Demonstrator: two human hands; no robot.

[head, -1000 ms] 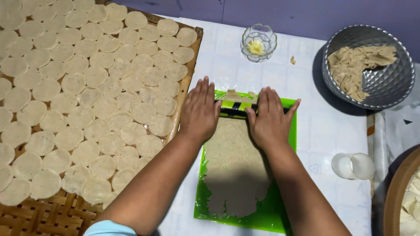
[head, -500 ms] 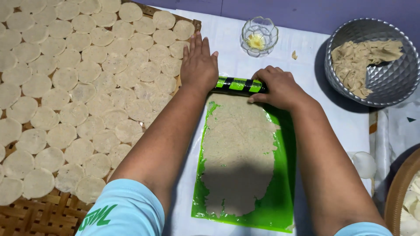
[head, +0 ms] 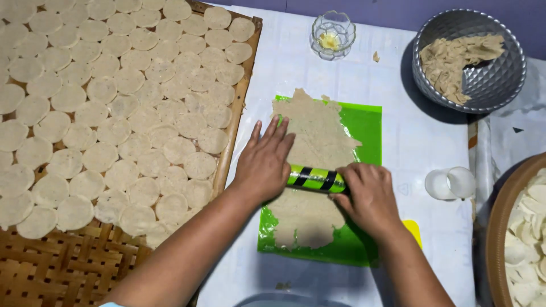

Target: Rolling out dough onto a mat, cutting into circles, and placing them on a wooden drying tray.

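A smooth green cylinder roller with black bands (head: 316, 179) lies crosswise over a thin, ragged-edged sheet of pale dough (head: 314, 153) on a glossy green mat (head: 369, 128), its long axis running left to right across the sheet's length. The left hand (head: 264, 162) lies flat with fingers spread out straight, pressing the roller's left end, while the right hand (head: 368, 196) has its fingers curled over the right end. On the cloth-covered desk (head: 421, 148), a woven bamboo tray (head: 74, 267) holds rows of flat dough rounds, a faceted metal bowl (head: 495, 85) holds dough scraps, and a small glass bowl (head: 333, 34) holds something yellow.
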